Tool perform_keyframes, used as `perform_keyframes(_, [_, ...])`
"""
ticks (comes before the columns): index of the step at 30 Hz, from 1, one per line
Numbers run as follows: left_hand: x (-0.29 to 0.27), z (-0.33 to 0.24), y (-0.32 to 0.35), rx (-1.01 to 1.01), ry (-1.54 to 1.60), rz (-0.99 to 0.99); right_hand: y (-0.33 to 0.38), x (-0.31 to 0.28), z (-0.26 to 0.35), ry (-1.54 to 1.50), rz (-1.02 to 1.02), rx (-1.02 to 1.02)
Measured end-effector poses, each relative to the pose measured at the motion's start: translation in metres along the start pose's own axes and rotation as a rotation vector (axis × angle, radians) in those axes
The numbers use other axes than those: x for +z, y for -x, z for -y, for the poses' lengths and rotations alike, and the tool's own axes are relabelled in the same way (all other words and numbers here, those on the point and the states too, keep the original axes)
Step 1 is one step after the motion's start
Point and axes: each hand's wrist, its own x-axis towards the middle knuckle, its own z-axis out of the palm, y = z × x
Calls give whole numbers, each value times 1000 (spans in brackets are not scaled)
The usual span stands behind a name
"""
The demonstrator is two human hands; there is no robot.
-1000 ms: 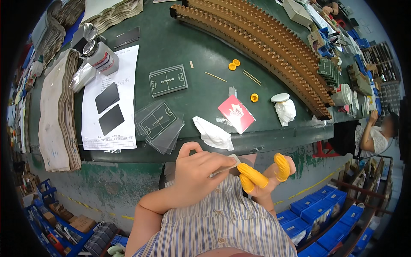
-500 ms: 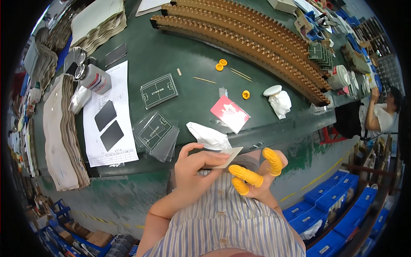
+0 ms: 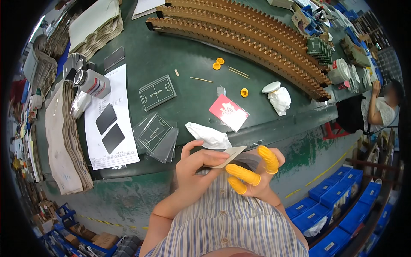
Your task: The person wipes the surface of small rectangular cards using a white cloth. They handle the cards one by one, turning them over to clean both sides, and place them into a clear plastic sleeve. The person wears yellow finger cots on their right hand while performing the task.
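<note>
My left hand (image 3: pixel 193 169) pinches a thin, pale flat panel (image 3: pixel 233 154) by its near edge, holding it tilted in front of my body, past the table edge. Yellow rubber finger cots (image 3: pixel 245 174) cover the thumb and two fingers of my right hand (image 3: pixel 261 182). That hand is open, its fingers spread just right of the panel, with nothing seen between them. A crumpled white cloth (image 3: pixel 208 135) lies beyond the left hand. Clear film sleeves (image 3: pixel 162 147) with a dark green printed plate (image 3: pixel 155 132) lie left of it.
On the green table (image 3: pixel 188 103) are a stack of green plates (image 3: pixel 157 93), a red-and-white card (image 3: pixel 229 112), wooden sticks (image 3: pixel 202 79), loose finger cots (image 3: pixel 216 66) and a cloth-wrapped white lid (image 3: pixel 279 99). Long notched wooden racks (image 3: pixel 239 38) span the back. Another person (image 3: pixel 379 109) sits at right.
My right hand has shifted slightly left, closer to the panel. The pale panel has turned slightly in my left hand's grip. The view has shifted a little.
</note>
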Motion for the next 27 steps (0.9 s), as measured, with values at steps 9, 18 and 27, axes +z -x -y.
perform_keyframes(9, [-1,4,1,56,5,-15,1,5,6,-72,-41,131])
perform_keyframes(18, [-1,9,3,70,63,-34,-5,-2,1,59,18,-24])
perform_keyframes(27, [2,11,3,72,122,-63,-5,-5,0,136,37,-46])
